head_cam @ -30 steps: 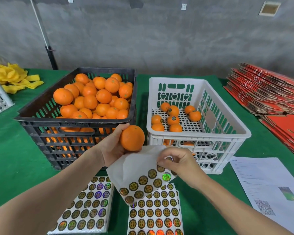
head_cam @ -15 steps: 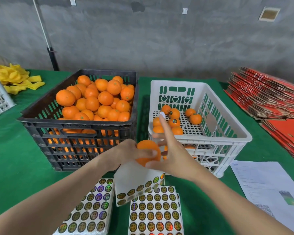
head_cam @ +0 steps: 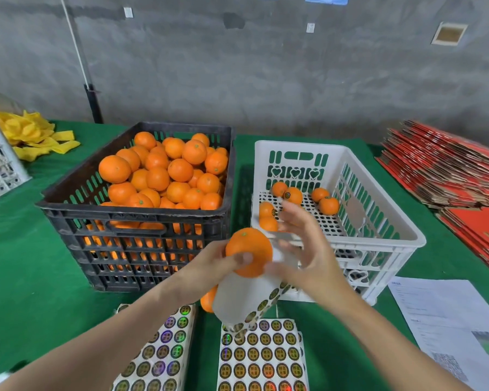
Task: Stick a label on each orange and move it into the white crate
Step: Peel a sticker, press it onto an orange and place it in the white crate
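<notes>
**Fig. A label is seated on an orange held just in front of the white crate.**

The left hand (head_cam: 206, 268) grips the orange (head_cam: 249, 249) from its left side, which leaves the near face bare. The right hand (head_cam: 308, 249) has its fingers spread and straight and its thumb against that face, apparently pressing a label down, though blur hides the label itself. A curled label sheet (head_cam: 243, 301) hangs just under the orange, handy for the next peel; which hand carries it cannot be told. The orange is held above the table (head_cam: 26, 249), beside the near left corner of the white crate (head_cam: 350, 241), so the drop is short. The black crate (head_cam: 136, 218) of stock fruit stands just to the left. Flat label sheets (head_cam: 263, 356) lie at the table's near edge.
</notes>
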Available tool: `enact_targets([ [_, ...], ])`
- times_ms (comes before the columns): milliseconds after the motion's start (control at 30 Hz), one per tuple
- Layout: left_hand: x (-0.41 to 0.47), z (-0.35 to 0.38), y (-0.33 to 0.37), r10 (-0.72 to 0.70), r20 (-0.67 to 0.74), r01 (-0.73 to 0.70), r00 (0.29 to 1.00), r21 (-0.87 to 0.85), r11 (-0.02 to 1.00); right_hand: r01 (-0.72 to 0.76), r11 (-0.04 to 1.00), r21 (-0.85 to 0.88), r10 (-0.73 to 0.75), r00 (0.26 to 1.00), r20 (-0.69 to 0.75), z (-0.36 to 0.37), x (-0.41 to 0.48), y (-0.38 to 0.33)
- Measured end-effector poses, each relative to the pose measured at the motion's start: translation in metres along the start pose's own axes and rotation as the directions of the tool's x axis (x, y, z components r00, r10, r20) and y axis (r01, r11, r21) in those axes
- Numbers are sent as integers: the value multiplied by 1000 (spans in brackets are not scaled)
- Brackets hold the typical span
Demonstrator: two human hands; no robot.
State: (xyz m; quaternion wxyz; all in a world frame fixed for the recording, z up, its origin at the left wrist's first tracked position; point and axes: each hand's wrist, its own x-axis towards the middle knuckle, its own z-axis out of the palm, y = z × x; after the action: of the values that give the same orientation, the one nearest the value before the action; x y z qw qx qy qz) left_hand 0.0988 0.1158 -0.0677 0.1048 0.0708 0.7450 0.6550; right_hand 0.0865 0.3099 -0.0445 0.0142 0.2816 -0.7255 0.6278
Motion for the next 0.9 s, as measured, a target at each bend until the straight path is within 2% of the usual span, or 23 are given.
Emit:
enact_targets([
  [67,4,-7,-5,-82,40,89,996,-208,974,-100,979,177,124,984,-126,-11,6,-13],
  [133,8,-10,-6,-134,107,164,985,-362,918,-218,923,318,269,955,-128,-12,9,-19],
  [267,14,-9,-3,-141,189,207,972,-395,895,-403,839,366,415,909,48,4,8,-27],
  [433,16,-9,-3,-118,221,198,968,-385,901,-451,827,336,483,876,-12,14,14,-24],
  [700,19,-8,-6,-96,227,183,969,-402,897,-402,847,346,465,877,-120,25,12,-20],
  [767,20,-9,-6,-96,239,189,966,-406,894,-349,914,208,385,907,-169,27,11,-18],
  [833,20,-9,-3,-104,259,203,960,-396,896,-236,972,-5,231,953,-196,28,10,-16],
  [900,21,-9,-1,-104,274,208,956,-387,898,-120,982,-146,89,976,-200,28,8,-15],
])
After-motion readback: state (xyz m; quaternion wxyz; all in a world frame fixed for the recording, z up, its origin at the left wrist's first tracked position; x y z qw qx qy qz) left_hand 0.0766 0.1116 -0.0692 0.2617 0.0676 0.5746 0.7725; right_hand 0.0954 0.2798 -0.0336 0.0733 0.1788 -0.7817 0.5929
